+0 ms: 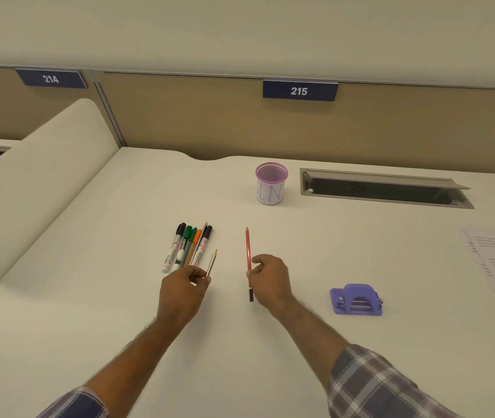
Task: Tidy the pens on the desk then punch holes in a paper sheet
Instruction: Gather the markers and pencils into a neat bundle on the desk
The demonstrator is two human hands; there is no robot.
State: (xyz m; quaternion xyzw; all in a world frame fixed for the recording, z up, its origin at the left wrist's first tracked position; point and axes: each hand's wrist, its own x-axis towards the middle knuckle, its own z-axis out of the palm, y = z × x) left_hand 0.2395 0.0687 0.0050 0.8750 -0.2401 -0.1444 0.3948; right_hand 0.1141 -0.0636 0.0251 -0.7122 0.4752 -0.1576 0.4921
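Pens (186, 247) – bundle of markers lying mid-desk, left of pink mesh cup (271, 184). L hand (183, 286) pinches grey pencil (212, 263); R hand (270, 277) pinches red pencil (248, 260). Best approach, prob.: drop both point-down into cup, then the bundle.

The desk (300, 342) looks smooth and matt. The purple hole punch (356, 299) is plastic. The sleeves (370, 384) are checked cloth.

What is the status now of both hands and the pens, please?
Left hand pinching short pencil; right hand pinching red pencil. Markers grouped on desk; pen cup empty. Path clear.
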